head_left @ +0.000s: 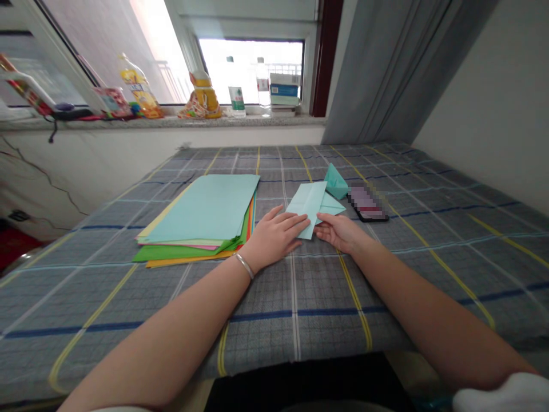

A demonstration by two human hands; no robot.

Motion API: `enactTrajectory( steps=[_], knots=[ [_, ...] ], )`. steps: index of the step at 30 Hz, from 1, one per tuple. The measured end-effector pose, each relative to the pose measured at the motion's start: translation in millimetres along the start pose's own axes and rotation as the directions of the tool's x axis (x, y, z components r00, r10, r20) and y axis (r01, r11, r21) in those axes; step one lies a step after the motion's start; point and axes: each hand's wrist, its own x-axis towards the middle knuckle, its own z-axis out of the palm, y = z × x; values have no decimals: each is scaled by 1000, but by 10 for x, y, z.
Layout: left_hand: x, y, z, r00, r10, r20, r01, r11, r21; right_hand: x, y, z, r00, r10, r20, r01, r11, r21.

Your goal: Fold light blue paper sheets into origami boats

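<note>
A light blue sheet of paper (309, 205), partly folded, lies on the plaid cloth (300, 297) in front of me. My left hand (274, 236) lies flat on the cloth with its fingers stretched onto the sheet's near left edge. My right hand (341, 230) pinches the sheet's near right corner between thumb and fingers. A silver bangle (244, 265) sits on my left wrist. A folded teal paper figure (335, 181) stands just beyond the sheet.
A stack of coloured paper sheets (201, 220) lies to the left, a light blue one on top. A phone (367, 202) rests to the right of the figure. Bottles (237, 91) and packets line the window sill (171, 121). A grey curtain (386, 68) hangs at right.
</note>
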Motion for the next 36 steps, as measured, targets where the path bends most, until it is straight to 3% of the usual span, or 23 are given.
enactTrajectory(
  steps=[6,14,18,21,24,26,28,30,32,36],
  knots=[
    [-20,-32,28,992,-99,-72,101,995,26,-21,-5,14,985,104,134,-94,992,-85],
    [-98,-148,-47,960,-245,-132,242,969,-38,39,-138,-180,996,-23,-84,4,976,-217],
    [-129,-194,-85,948,-287,-138,274,956,-106,137,-132,-360,964,-206,-166,139,929,-344],
    [-138,-209,-75,929,-337,-152,310,935,-173,202,-81,-441,920,-372,-124,223,757,-614],
    [-134,-214,-57,914,-374,-158,330,911,-247,237,-49,-484,881,-472,23,279,481,-831],
    [-127,-215,-46,911,-377,-167,311,894,-324,250,-53,-505,837,-534,120,329,316,-890],
    [-119,-215,-32,906,-388,-171,287,858,-427,263,-72,-519,781,-595,188,392,233,-890],
    [-112,-214,-13,883,-441,-164,302,799,-520,271,-95,-524,736,-647,200,455,254,-854],
    [-109,-216,11,827,-539,-160,361,728,-583,267,-113,-516,723,-674,153,496,352,-794],
    [-113,-244,56,703,-700,-123,485,599,-637,211,-119,-469,796,-604,39,479,590,-650]
  ],
)
